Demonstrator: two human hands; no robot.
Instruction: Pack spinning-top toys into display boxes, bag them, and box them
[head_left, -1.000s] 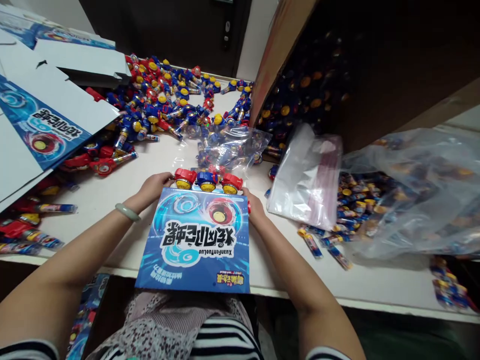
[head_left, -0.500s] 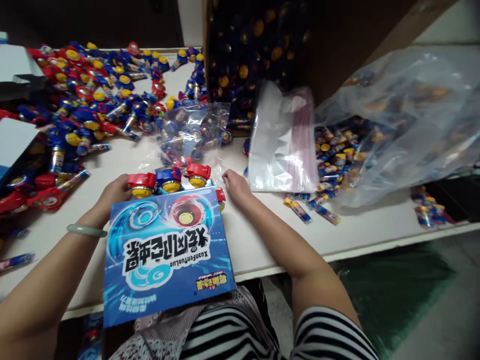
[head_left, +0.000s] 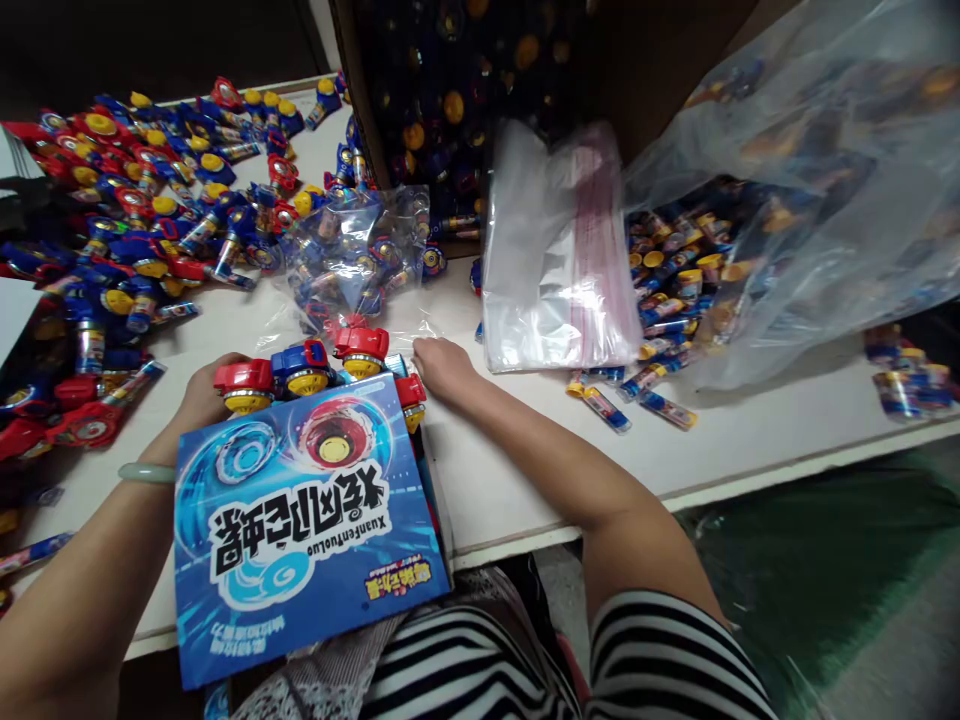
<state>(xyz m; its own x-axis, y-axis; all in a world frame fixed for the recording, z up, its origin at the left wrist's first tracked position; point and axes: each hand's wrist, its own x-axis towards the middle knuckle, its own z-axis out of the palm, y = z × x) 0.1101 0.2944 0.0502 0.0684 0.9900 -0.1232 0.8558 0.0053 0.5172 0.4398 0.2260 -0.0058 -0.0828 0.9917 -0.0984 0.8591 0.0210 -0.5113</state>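
Note:
A blue printed box [head_left: 300, 520] leans from my lap onto the table's front edge, with red and blue spinning-top toys [head_left: 304, 368] sticking up out of its far end. My left hand [head_left: 199, 385], with a green bangle on the wrist, grips the box's far left corner next to a red toy. To the right of the box, my right hand [head_left: 442, 368] rests on the table with its fingers curled loosely. It touches clear plastic wrap and holds nothing that I can see.
A big heap of the same toys [head_left: 150, 190] covers the table's left. A small clear bag of toys [head_left: 360, 250] lies behind the box. A stack of zip bags [head_left: 559, 260], a large plastic sack of tubes [head_left: 787, 180] and a dark carton [head_left: 480, 90] stand right.
My right hand has let go of the box's right side and now rests on the table beside it. The view has swung to the right, and the box has tilted toward my lap.

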